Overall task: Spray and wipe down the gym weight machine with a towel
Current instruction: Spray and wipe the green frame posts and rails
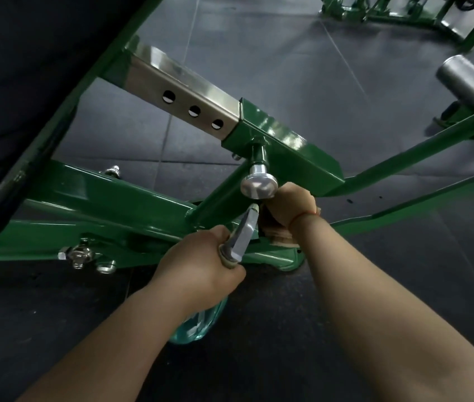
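While the left hand [201,264] grips the teal spray bottle [243,237], the right hand [290,206] clutches a beige towel [280,242] against the green machine frame [288,149] below the chrome adjustment knob [259,185]. Judged step: wiping. The next move likely calls for strokes along the tube.

Dark tiled floor [259,82] w/ green machine frame [99,192].

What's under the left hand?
A teal spray bottle hangs below the left hand, its silver nozzle poking out above. Its neck is covered by the fingers.
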Motion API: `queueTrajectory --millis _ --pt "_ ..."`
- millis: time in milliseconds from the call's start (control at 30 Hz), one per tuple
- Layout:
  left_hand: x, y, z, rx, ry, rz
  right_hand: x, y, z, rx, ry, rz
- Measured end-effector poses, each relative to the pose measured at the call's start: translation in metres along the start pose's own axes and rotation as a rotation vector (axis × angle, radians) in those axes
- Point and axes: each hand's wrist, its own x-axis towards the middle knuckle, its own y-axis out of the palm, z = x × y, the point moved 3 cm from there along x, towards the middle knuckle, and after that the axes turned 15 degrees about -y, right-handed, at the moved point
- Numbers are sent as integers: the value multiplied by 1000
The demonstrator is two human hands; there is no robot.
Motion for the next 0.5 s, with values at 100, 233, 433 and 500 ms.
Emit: queueTrajectory --millis 100,233,433,500 --pt "0 3 -2 37 -15 -10 -8 3 -4 -29 -75 -5" --pt "2 6 -5 48 -22 -6 -17 -1 -6 -61 -197 -11" --pt "3 10 -2 47 -68 17 -41 -10 -16 -118 -268 158" --pt "2 14 0 52 -87 14 -45 -10 -23 -103 -287 105"
